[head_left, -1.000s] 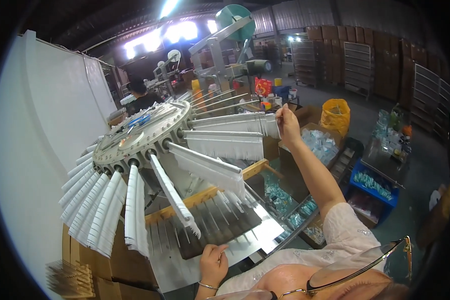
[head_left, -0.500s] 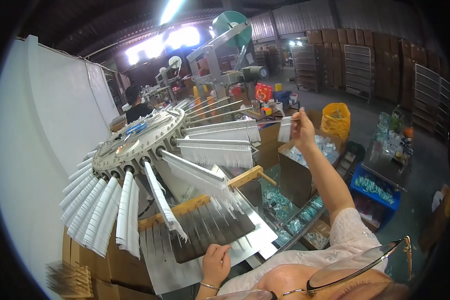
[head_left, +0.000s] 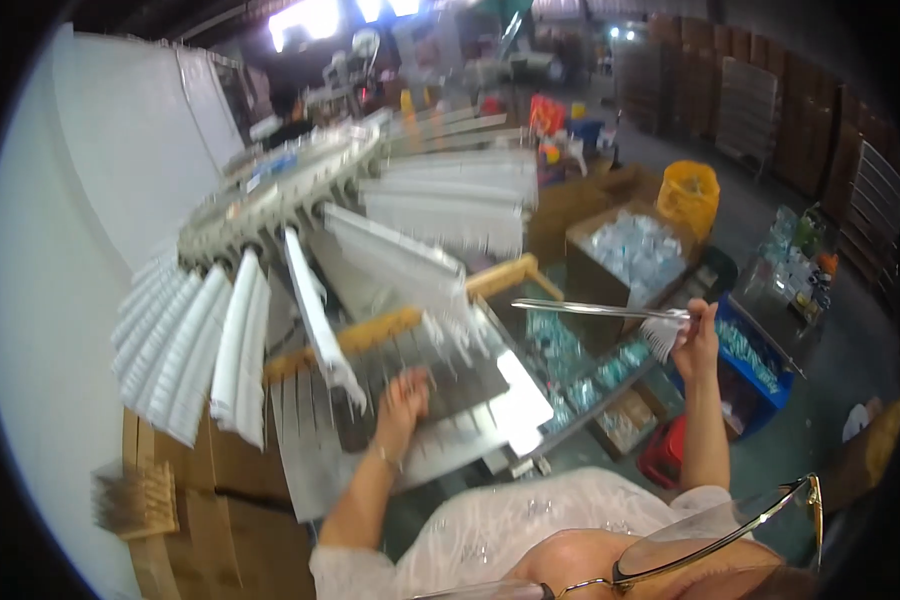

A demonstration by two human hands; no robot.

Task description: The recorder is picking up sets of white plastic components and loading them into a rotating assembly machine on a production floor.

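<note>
My right hand (head_left: 698, 345) grips one end of a thin metal rod (head_left: 590, 309), which points left, roughly level. Next to my fingers a small bunch of white fringed strips (head_left: 660, 338) hangs from the rod. Loosely bent and slightly apart, the fingers of my left hand (head_left: 402, 405) are over a dark plate (head_left: 465, 385) and seem to hold nothing; motion blurs them. Past it, a round machine (head_left: 280, 190) carries rods around its rim, many hung with white fringed strips (head_left: 450, 205). A wooden bar (head_left: 375, 333) with thin pins crosses behind the plate.
An open carton (head_left: 635, 250) of clear packets stands right of the machine, a yellow bag (head_left: 688, 200) behind it. Blue crate (head_left: 755, 365) and red stool (head_left: 662, 450) are near my right arm. A pinned wooden block (head_left: 140, 500) is at lower left.
My right hand has come down and right, drawing the rod with its white strips away from the machine. My left hand has moved up and left over the dark plate. The view has shifted.
</note>
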